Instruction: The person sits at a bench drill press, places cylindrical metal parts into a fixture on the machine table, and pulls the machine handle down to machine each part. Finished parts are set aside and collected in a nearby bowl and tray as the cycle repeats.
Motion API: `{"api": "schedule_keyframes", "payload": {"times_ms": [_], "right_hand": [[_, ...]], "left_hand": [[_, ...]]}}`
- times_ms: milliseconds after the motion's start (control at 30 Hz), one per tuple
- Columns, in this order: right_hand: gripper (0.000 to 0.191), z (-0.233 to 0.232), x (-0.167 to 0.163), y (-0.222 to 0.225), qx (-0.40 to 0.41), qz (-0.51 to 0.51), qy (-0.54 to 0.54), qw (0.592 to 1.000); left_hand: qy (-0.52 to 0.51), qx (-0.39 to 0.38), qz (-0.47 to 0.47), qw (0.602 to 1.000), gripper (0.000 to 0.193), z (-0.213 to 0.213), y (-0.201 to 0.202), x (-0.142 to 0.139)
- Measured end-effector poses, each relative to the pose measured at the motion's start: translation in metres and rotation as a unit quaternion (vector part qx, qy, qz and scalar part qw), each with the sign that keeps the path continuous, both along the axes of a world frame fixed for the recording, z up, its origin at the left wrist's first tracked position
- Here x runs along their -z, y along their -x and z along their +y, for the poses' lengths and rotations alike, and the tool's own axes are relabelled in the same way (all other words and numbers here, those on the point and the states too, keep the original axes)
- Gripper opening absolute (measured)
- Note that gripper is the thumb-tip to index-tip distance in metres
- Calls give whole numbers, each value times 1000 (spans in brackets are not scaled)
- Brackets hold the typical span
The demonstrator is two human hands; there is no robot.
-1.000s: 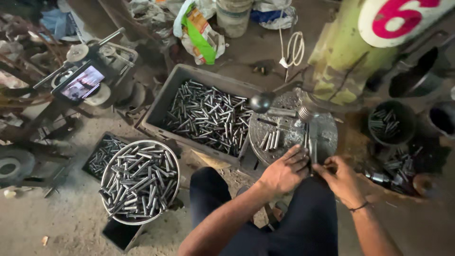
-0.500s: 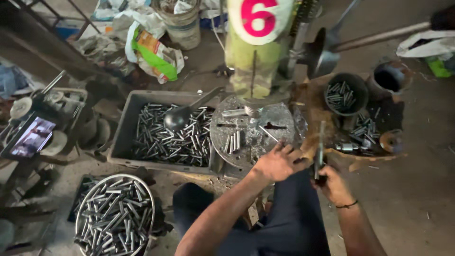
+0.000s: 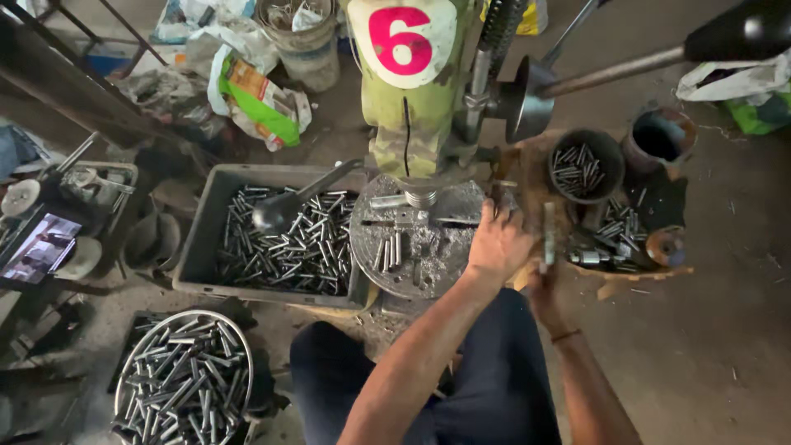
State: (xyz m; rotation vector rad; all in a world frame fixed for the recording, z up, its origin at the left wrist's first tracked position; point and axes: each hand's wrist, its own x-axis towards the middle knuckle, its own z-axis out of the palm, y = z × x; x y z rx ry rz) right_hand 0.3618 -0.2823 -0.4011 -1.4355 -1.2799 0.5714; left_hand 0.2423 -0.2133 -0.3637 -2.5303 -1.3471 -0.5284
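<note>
Your left hand (image 3: pixel 498 243) rests fingers-down on the press table (image 3: pixel 416 239), grasping nothing visible. Right hand (image 3: pixel 545 284) grips a thin rod (image 3: pixel 547 235) beside it. Few pins (image 3: pixel 389 249) on table; grey tray (image 3: pixel 276 239) full, pot (image 3: pixel 583 165) partly filled.

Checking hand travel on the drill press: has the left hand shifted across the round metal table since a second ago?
Yes. The left hand has moved from the front of the round table to its right edge, nearer the dark pot of rods.
</note>
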Motion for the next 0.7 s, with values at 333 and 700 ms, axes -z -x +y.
{"api": "schedule_keyframes", "payload": {"times_ms": [333, 700], "right_hand": [[46, -2, -10, 19, -25, -334, -63, 940], [60, 8, 1, 33, -25, -342, -40, 939]], "left_hand": [[31, -18, 2, 999, 23, 6, 0, 5], [64, -23, 19, 998, 28, 4, 3, 4]]}}
